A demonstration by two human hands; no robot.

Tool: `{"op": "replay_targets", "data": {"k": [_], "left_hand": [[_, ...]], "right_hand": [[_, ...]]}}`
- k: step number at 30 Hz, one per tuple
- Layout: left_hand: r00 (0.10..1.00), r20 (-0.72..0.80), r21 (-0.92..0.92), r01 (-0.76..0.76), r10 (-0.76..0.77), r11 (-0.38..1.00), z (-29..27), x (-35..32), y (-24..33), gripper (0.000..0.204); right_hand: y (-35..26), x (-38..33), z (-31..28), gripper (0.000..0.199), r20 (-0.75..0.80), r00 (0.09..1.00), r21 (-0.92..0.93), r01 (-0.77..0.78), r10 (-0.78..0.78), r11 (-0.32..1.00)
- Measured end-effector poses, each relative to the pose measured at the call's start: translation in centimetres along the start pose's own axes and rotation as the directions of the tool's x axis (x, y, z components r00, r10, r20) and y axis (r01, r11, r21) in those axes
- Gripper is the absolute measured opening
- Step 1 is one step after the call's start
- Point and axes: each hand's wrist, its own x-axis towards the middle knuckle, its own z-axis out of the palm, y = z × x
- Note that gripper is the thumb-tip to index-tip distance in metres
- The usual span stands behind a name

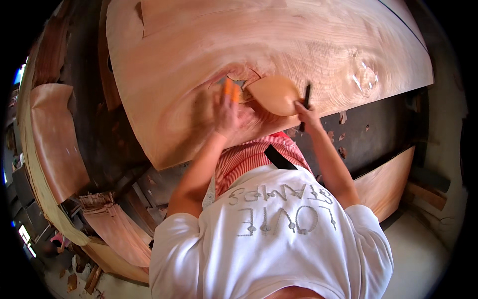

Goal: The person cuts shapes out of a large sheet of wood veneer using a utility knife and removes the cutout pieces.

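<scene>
A large sheet of pale pinkish wood veneer (169,65) lies before me, with a ragged, cracked hole near its middle. My left hand (227,115) rests at the hole's left edge, fingers stretched out, orange covers on some fingertips. In my right hand (307,115) is a smooth leaf-shaped veneer piece (277,95), pinched at its rounded end. Its pointed end reaches the right side of the hole. A slim black tool (307,94) also sticks out of that same hand; its kind cannot be made out.
Curled veneer sheets (57,139) and ragged strips (117,229) lie at the left. Another veneer panel (386,187) leans at the lower right. Small torn scraps (342,152) lie on a dark surface beyond the sheet's near edge. A shiny patch (364,77) marks the sheet's right part.
</scene>
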Motion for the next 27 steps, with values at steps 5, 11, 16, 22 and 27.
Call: {"op": "replay_targets", "data": {"k": [5,11,16,22,27], "left_hand": [[0.997,0.073,0.241,0.020,-0.039,0.970,0.4,0.7,-5.1,0.060],[0.997,-0.038,0.144,-0.061,0.067,0.988,1.9,1.7,-6.4,0.051],[0.988,0.012,-0.026,-0.154,0.154,0.988,2.2,3.8,-0.3,0.034],[0.998,-0.043,-0.208,-0.052,0.044,0.977,3.3,3.9,-1.1,0.015],[0.687,0.076,-0.951,0.268,-0.723,0.156,-3.6,2.6,-5.7,0.013]], "right_hand": [[0.6,-0.3,-7.1,0.016,0.005,0.998,0.441,0.058,-0.067,0.896],[0.4,-0.2,-6.5,0.011,-0.053,0.999,0.619,0.031,0.002,0.785],[1.3,0.8,-5.7,0.012,-0.043,0.999,0.690,0.008,0.029,0.723],[0.3,1.1,-4.0,0.014,-0.008,1.000,0.665,-0.009,0.019,0.747],[-0.5,1.4,-2.6,0.014,0.025,1.000,0.602,-0.013,-0.003,0.798]]}}
